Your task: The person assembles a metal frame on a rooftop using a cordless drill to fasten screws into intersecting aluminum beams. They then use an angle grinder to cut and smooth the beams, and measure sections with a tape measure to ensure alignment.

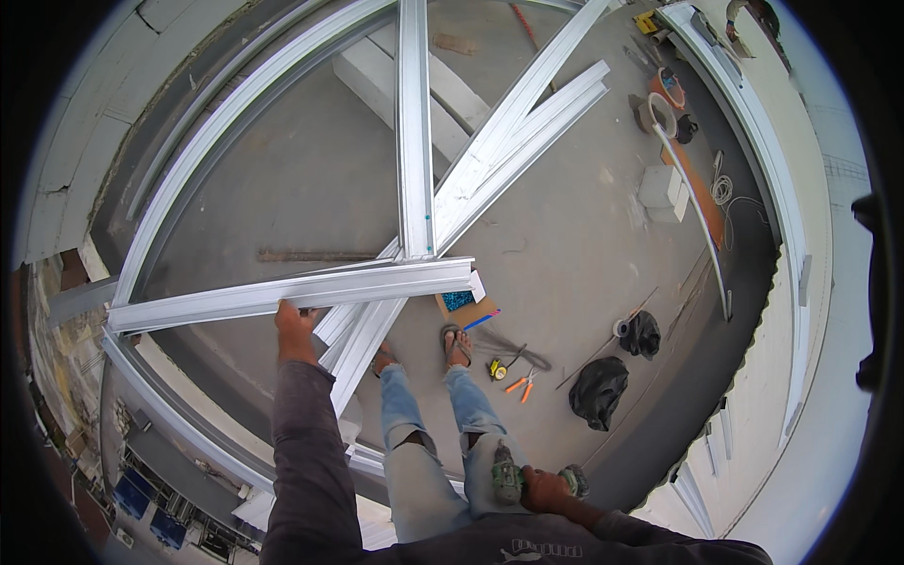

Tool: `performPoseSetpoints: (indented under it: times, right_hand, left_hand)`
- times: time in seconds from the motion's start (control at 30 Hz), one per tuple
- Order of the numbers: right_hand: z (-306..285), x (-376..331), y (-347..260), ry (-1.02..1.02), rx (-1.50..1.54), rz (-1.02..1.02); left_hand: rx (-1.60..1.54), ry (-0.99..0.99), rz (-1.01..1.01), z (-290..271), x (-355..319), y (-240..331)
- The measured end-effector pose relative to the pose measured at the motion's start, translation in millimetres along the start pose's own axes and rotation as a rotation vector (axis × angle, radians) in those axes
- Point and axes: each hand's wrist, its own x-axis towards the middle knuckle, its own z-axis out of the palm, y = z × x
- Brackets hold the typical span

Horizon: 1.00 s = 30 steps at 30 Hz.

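My left hand (297, 331) is closed on the lower edge of a long pale metal channel (282, 294), its fingers partly hidden behind the profile. The channel runs from the far-left frame to the middle, overlapping the foot of an upright channel (414, 132) that carries two small blue-green dots near its lower end. Low in front of my body, my right hand (546, 490) is wrapped round a green cordless drill (508, 476). Just beyond my feet a small cardboard box (480, 312) holds blue bits that look like screws, with a blue pencil-like stick (482, 319) at its edge.
Crossed metal channels (499, 151) lie over the grey floor. Right of my feet are a yellow tape measure (497, 370), orange-handled pliers (522, 383) and black plastic bags (599, 394). Farther right stand a white block (663, 194), buckets (668, 87) and coiled cable (721, 188).
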Motion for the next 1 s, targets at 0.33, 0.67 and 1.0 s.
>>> performPoseSetpoints:
  times: [0.33, 0.67, 1.0]
  right_hand:
    - [14.7, 4.2, 2.3, 0.021, 0.055, 0.030]
    - [26.3, 30.3, 3.1, 0.023, 0.113, -0.022]
    - [10.3, 45.9, -18.7, -0.008, 0.010, 0.012]
  left_hand:
    - [0.065, 0.051, -0.083, 16.2, -33.7, 2.1]
    - [-0.020, 0.058, -0.105, 9.0, -27.3, -12.6]
    - [-0.052, 0.180, -0.039, 12.1, -25.2, 14.5]
